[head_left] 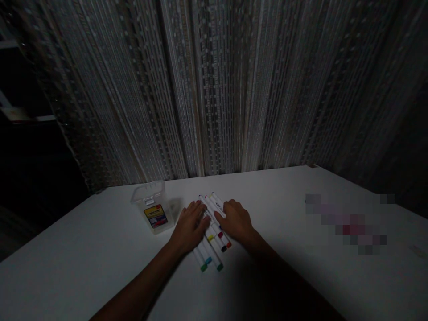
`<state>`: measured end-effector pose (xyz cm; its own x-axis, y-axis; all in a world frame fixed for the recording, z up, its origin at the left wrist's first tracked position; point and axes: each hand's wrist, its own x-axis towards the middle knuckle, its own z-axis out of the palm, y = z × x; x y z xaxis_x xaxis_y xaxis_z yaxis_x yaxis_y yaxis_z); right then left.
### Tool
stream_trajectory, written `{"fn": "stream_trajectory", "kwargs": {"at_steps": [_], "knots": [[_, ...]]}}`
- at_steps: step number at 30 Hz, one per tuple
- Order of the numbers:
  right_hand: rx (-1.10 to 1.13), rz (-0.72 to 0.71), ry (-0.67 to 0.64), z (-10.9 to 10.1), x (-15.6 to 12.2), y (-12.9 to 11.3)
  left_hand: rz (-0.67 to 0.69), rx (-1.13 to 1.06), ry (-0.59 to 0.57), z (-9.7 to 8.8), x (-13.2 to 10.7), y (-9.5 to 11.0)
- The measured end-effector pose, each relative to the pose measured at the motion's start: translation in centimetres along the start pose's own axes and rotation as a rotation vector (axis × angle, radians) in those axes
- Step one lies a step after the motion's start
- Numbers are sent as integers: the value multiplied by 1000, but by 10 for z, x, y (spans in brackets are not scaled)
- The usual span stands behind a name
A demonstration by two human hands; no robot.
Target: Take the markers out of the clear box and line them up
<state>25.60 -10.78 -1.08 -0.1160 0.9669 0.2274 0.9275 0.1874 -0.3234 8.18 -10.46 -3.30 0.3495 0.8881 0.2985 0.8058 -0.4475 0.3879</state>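
Several white markers (217,264) lie in a loose bunch on the white table, their coloured caps, among them green, blue, yellow, red and black, mostly pointing toward me. My left hand (190,227) rests over the bunch's left side, fingers stretched forward and thumb apart, covering the middle of some markers. Against the right side is my right hand (238,220), its thumb at the markers and set apart from its bent fingers; those fingertips are partly hidden. Neither hand lifts a marker.
Just left of my left hand stands a clear plastic box (169,211) with a yellow and dark label, its lid raised. A blurred-out pinkish object (351,225) lies on the table (284,267) at right. A patterned string curtain (214,89) hangs behind the far edge. The light is dim.
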Motion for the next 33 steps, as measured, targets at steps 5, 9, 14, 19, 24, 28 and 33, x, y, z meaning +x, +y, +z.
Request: {"fn": "stream_trajectory", "kwargs": {"at_steps": [5,9,14,19,24,28,33], "knots": [[101,-92,-48,9,1,6,-9,102,-131,2,-12,23],[28,-101,-46,7,0,4,109,96,-174,-5,-6,12],[-68,-43,-26,-2,-1,-3,117,-14,-208,-14,-1,-3],[-65,-42,2,-1,-1,-1,-3,22,-227,-13,-5,5],[-28,-74,14,3,0,1,37,92,-221,-11,-10,4],[16,-97,8,4,0,1,83,48,-212,-11,-14,-6],[53,-154,-13,7,0,1,88,25,-216,-13,-16,-9]]}}
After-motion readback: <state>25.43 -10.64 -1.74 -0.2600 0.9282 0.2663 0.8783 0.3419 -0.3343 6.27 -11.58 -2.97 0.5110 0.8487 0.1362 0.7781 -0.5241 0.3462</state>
